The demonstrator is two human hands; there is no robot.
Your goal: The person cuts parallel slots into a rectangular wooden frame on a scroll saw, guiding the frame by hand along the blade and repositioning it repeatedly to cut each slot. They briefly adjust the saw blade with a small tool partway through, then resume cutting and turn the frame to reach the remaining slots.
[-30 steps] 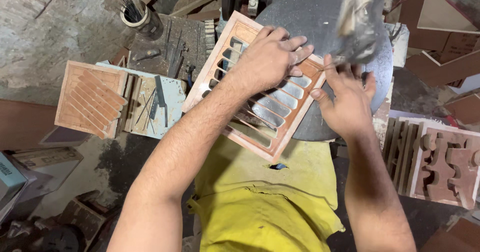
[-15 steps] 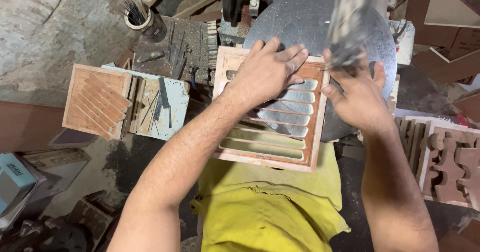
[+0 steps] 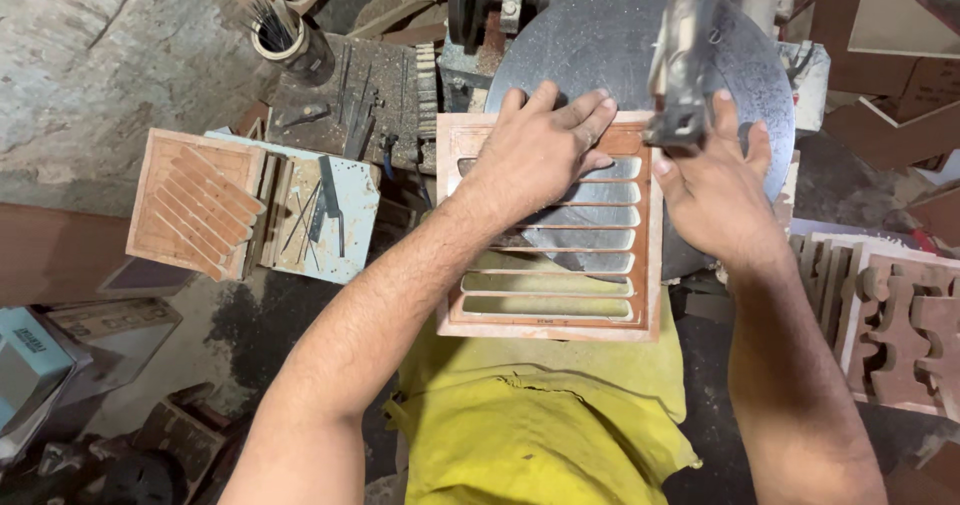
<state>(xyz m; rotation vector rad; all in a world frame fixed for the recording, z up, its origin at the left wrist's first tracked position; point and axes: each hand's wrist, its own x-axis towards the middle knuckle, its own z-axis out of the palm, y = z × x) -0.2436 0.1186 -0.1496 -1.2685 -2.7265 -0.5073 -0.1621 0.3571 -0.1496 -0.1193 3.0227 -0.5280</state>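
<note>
A square reddish-brown board [image 3: 552, 323] with several long horizontal slots cut through it lies flat on the round grey metal saw table [image 3: 600, 45]. My left hand [image 3: 540, 150] is spread palm-down on the board's upper left part. My right hand [image 3: 712, 190] presses flat on its right edge, just below the blurred saw arm and blade guide [image 3: 682, 60] that comes down over the table. Both hands hold the board square to me.
A second board with diagonal slots [image 3: 195, 205] lies at the left beside a pale blue tray of small tools [image 3: 325, 215]. A cup of thin rods [image 3: 280, 30] stands at the back left. Scroll-cut wooden pieces [image 3: 890, 330] are stacked at the right. Yellow cloth [image 3: 540, 420] covers my lap.
The slotted board has turned from tilted to square with me, and my hands have shifted with it. My left hand now lies higher on the board.
</note>
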